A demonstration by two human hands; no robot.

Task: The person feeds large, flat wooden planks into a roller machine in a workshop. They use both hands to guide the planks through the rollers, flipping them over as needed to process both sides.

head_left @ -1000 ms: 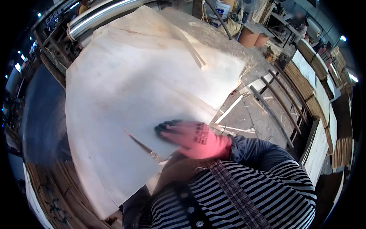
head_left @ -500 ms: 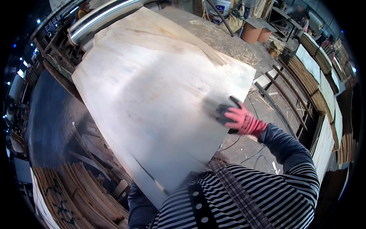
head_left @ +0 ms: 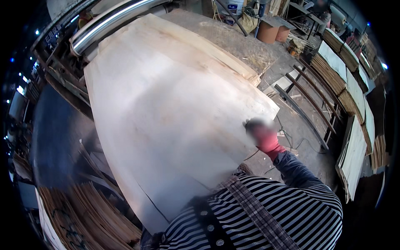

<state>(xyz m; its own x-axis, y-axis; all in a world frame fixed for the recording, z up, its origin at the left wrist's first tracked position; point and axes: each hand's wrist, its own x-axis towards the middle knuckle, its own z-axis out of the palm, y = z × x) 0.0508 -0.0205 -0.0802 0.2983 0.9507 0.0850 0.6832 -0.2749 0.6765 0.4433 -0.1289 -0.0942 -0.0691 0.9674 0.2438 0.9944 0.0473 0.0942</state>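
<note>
**Gloved hand on the edge of a large veneer sheet**

A wide, pale sheet of wood veneer [head_left: 166, 125] fills the middle of the view, held up in front of the person and lying over the stack of like sheets [head_left: 216, 54] behind it. Its long axis runs from the lower left, near the person's chest, up toward the upper right, where its far corner points at the floor racks. A dark split runs in from its lower edge.

The right hand [head_left: 262, 135], in a red glove with dark fingertips, sits on the sheet's right edge close to that corner. It is blurred, so whether the fingers are closed round the edge or merely pressed against it cannot be told. The left hand is out of sight.

Beyond the stack, two round terracotta-coloured tubs [head_left: 273, 31] stand on the floor at the top, with a white bucket [head_left: 235, 6] behind them. A shiny metal roller [head_left: 112, 21] lies along the upper left. Stacks of veneer [head_left: 354, 96] line the right side, and loose strips [head_left: 83, 208] pile at the lower left.
</note>
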